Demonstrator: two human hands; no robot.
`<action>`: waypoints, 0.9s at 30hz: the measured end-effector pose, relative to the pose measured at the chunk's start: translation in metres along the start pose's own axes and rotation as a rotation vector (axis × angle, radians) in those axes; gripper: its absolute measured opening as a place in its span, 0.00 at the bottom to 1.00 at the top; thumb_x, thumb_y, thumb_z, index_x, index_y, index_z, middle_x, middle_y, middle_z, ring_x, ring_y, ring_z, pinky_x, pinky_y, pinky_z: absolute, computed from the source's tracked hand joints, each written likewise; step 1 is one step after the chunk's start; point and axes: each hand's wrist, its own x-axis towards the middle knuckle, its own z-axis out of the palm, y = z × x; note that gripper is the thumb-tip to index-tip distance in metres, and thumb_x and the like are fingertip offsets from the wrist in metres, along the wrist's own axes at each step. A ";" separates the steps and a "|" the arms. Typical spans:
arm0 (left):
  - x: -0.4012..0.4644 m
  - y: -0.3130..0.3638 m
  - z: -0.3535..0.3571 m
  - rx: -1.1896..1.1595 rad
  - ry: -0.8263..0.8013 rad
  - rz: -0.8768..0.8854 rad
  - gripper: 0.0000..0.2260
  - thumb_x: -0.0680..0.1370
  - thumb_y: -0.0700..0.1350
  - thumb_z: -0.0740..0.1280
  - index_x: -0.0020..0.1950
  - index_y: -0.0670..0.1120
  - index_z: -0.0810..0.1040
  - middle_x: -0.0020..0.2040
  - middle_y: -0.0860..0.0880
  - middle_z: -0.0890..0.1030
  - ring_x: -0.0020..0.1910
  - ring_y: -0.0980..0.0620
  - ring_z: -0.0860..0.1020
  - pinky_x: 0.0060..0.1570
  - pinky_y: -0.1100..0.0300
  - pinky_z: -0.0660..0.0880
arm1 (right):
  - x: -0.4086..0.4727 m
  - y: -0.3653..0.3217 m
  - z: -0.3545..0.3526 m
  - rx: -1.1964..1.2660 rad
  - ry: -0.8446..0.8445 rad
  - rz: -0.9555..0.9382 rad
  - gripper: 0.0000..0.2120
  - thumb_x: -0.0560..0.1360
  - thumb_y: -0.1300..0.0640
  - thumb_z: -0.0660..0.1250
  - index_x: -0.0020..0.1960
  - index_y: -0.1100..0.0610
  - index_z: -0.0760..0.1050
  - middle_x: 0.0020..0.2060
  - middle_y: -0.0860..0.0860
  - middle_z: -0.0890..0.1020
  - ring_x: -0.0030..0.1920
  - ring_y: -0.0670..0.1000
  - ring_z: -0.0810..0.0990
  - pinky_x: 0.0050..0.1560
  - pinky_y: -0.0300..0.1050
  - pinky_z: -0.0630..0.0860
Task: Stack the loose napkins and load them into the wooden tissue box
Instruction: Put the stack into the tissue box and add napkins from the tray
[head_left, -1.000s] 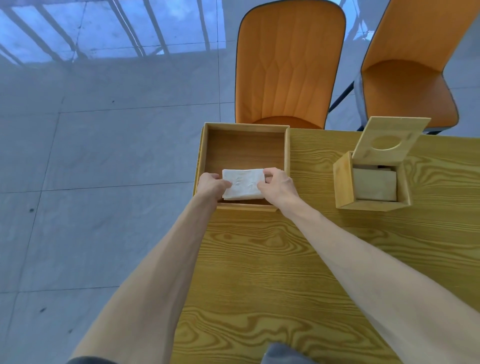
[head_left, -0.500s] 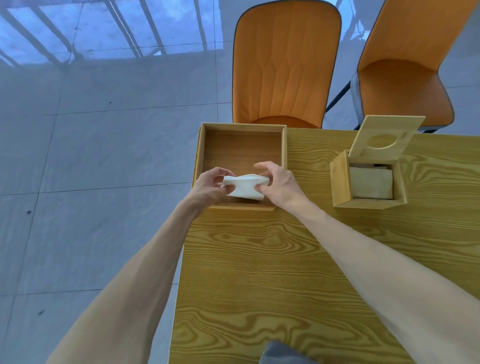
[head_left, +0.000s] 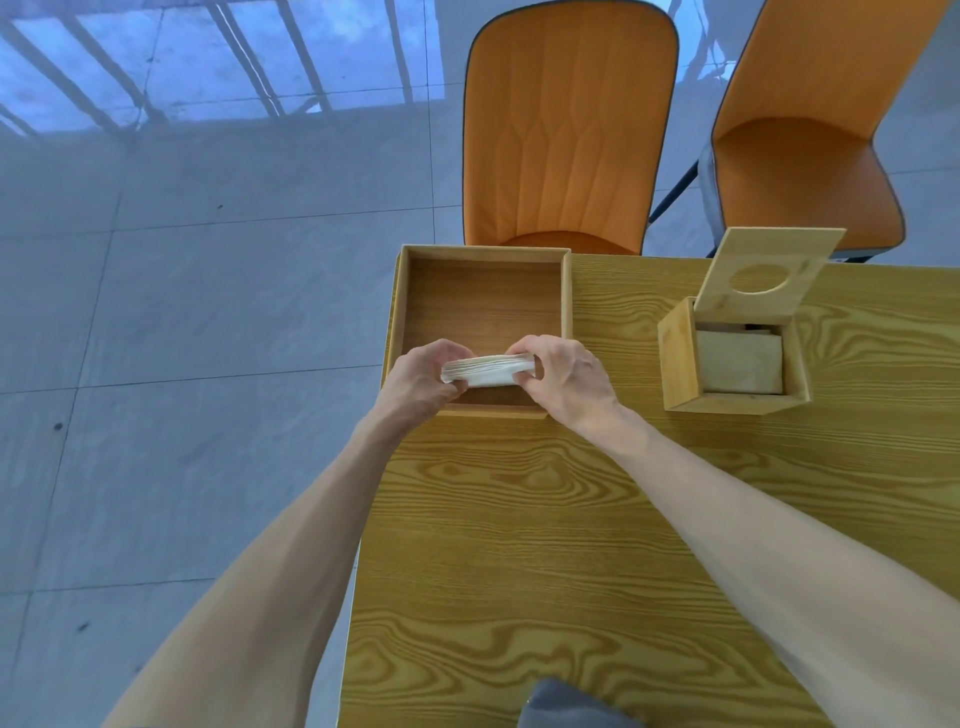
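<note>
A white stack of napkins (head_left: 488, 370) is pinched between both hands above the near end of a shallow wooden tray (head_left: 485, 291). My left hand (head_left: 421, 376) grips its left end and my right hand (head_left: 563, 376) grips its right end; the stack is tilted so its layered edge faces me. The wooden tissue box (head_left: 675, 358) stands to the right on the table, its lid (head_left: 766, 273) with a round hole propped open. Napkins (head_left: 737, 361) lie inside it.
The wood-grain table (head_left: 571, 545) has its left edge just beside the tray, with grey tiled floor beyond. Two orange chairs (head_left: 566, 130) stand at the far side. A grey object (head_left: 566, 706) pokes in at the bottom edge.
The napkin stack lay flat in the tray a second ago; both hands have lifted it off the tray floor and tipped it onto its edge.
</note>
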 end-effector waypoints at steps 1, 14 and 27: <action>0.000 -0.001 0.000 0.023 0.001 0.004 0.15 0.74 0.39 0.73 0.59 0.51 0.80 0.56 0.51 0.82 0.57 0.51 0.78 0.56 0.52 0.78 | 0.000 0.000 0.000 -0.005 -0.010 -0.004 0.15 0.75 0.57 0.70 0.62 0.50 0.78 0.53 0.51 0.83 0.51 0.53 0.81 0.48 0.48 0.78; -0.014 0.006 0.011 0.191 0.112 0.027 0.10 0.76 0.41 0.71 0.55 0.52 0.82 0.56 0.50 0.84 0.54 0.49 0.79 0.53 0.47 0.78 | -0.010 0.006 -0.004 -0.001 -0.028 0.053 0.12 0.77 0.57 0.68 0.61 0.51 0.79 0.53 0.52 0.84 0.51 0.53 0.82 0.48 0.46 0.77; -0.026 0.089 0.048 -0.153 0.089 0.092 0.13 0.76 0.46 0.73 0.61 0.46 0.80 0.54 0.49 0.84 0.49 0.56 0.82 0.43 0.64 0.77 | -0.053 0.058 -0.078 0.237 0.163 0.092 0.13 0.77 0.56 0.69 0.60 0.54 0.80 0.50 0.50 0.85 0.48 0.49 0.82 0.46 0.45 0.79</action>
